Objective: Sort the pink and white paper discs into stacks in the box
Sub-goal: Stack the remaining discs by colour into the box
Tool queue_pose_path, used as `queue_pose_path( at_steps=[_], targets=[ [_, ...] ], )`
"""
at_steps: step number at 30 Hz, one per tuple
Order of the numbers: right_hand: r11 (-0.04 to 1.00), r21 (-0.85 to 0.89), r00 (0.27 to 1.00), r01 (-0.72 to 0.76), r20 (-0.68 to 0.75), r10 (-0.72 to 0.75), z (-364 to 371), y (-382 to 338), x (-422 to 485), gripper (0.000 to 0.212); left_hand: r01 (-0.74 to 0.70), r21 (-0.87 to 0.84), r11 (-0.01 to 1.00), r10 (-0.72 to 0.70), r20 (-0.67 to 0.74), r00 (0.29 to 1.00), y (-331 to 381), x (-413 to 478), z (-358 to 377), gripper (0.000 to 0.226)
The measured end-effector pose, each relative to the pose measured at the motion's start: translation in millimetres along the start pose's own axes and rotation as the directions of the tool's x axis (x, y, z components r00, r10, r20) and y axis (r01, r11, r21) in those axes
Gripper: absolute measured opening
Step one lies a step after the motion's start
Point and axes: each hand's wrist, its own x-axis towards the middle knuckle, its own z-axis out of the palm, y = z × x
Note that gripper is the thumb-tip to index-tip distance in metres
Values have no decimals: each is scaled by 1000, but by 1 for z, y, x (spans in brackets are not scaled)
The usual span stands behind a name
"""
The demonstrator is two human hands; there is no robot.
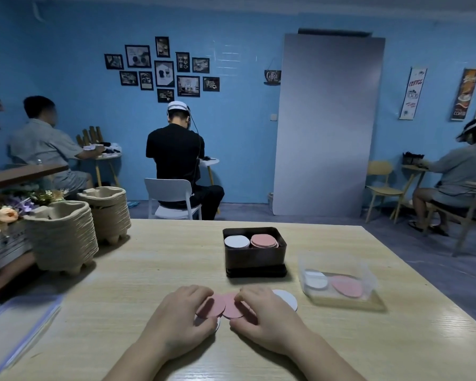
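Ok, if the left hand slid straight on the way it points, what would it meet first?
The left hand points forward-right: first the pink discs at its fingertips, then likely the right hand; the dark box sits farther on.

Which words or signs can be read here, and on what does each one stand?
"Coffee": dark hanging sign beside the grey panel.
"COFFEE": white wall banner.
Orange banner: seems to begin "COFF", rest blurred.
Framed pictures: text too small to read.
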Motion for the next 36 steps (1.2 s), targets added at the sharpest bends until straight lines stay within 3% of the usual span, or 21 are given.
queue_pose_path(
  at_steps=[9,23,36],
  targets=[
    [1000,-3,1000,-19,-10,19,2,0,1,42,37,-41,998,-38,-31,999,-4,1,3,57],
    [998,57,992,-21,-122,28,0,5,-8,37,-69,-118,991,56,-114,992,4,-3,-6,44],
    [981,129,983,146,-134,-128,9,9,-7,43,-302,-40,952,295,-132,946,8,-3,-4,57]
  ],
)
